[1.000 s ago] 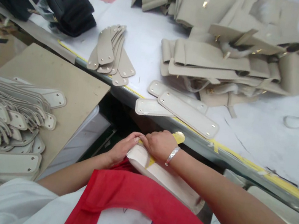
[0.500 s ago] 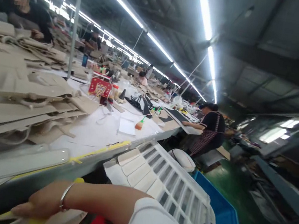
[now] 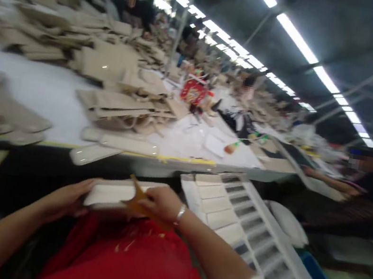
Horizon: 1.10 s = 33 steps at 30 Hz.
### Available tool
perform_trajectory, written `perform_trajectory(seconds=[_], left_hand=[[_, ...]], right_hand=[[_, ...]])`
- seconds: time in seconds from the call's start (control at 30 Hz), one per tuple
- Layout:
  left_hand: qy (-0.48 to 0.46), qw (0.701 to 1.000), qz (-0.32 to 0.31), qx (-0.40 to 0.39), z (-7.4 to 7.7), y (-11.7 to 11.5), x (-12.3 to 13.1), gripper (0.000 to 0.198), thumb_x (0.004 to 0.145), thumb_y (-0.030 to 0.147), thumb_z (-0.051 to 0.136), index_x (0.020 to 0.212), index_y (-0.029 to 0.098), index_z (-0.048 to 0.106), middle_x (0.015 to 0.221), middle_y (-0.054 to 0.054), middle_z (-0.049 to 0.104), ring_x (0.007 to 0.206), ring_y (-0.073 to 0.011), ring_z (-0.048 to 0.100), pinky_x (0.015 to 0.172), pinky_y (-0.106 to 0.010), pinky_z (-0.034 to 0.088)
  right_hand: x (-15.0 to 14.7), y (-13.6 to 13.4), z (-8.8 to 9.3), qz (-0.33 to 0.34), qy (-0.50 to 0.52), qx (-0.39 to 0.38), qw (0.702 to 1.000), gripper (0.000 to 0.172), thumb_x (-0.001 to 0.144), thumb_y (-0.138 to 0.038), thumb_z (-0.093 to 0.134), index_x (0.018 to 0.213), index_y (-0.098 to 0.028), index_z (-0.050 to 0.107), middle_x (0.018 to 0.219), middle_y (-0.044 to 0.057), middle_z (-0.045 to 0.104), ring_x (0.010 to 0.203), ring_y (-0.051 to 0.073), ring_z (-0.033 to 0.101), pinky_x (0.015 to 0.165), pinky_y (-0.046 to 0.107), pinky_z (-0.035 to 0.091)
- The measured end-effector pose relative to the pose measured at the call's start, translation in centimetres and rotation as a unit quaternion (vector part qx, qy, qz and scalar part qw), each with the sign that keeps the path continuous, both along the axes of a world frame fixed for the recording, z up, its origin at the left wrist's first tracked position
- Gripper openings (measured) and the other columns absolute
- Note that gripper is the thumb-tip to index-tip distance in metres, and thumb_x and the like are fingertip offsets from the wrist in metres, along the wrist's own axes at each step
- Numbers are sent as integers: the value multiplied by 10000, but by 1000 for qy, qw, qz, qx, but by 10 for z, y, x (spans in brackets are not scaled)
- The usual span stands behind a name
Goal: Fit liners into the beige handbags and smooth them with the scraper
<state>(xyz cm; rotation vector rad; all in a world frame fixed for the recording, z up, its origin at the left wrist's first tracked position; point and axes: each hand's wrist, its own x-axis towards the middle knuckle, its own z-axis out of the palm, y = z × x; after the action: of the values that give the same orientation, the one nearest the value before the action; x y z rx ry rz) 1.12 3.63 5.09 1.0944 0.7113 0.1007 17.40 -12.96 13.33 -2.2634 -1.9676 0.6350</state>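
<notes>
Over my lap I hold a cream leather strip (image 3: 115,193). My left hand (image 3: 68,198) grips its left end with curled fingers. My right hand (image 3: 162,204), with a silver bracelet on the wrist, is closed on a flat yellow tool (image 3: 141,203) that lies across the strip. A red cloth (image 3: 128,264) covers my lap beneath both hands. The picture is smeared by motion.
The white table (image 3: 37,84) ahead carries piles of beige leather parts (image 3: 122,94) and loose cream strips (image 3: 92,154) at its yellow-taped edge. A white slotted crate (image 3: 249,232) stands at my right, a blue bin beyond. Other people work along the table; one person (image 3: 361,189) sits at the right.
The view has swung from the hall back toward my lap. Both hands show again; the strip is now held up between them with the yellow tool across it.
</notes>
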Motion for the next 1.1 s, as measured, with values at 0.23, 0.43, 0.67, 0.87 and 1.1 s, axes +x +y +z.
perform_trajectory(seconds=[0.23,0.43,0.67,0.87,1.1], left_hand=[[-75,981,65,-168,-19,3,-56,604,813,676,344,1289,310,408,1286,-82,486,960,-265,593,687,-415,536],[-156,957,112,-217,-28,-2,-43,708,795,727,271,1286,241,426,1298,-100,484,1082,-262,534,830,-388,473],[-220,932,160,-238,-39,-6,-43,811,773,761,206,1298,182,421,1251,-132,520,1084,-272,532,922,-410,410],[-237,930,174,-221,-44,-11,-49,841,764,768,233,1306,154,424,1232,-143,539,1092,-278,529,959,-406,379],[-174,951,231,-109,-47,-19,-35,746,757,743,351,1231,183,486,1178,-101,582,1012,-245,571,886,-340,431]], right_hand=[[-7,6,-31,-120,227,70,964,334,853,-455,457,851,-164,622,667,13,617,569,118,536,517,209,361],[-53,15,-56,-120,353,-5,928,303,841,-447,469,738,-176,560,561,-10,580,467,106,538,438,190,360],[-82,34,-77,-203,505,-108,832,233,798,-383,520,741,-159,545,465,-37,552,386,91,513,368,165,360],[-99,36,-97,-311,595,-146,727,318,716,-447,608,801,-147,550,510,-23,604,378,87,531,375,175,435],[-98,40,-108,-336,647,-132,671,453,620,-532,667,815,-134,572,583,10,648,363,66,519,350,153,419]])
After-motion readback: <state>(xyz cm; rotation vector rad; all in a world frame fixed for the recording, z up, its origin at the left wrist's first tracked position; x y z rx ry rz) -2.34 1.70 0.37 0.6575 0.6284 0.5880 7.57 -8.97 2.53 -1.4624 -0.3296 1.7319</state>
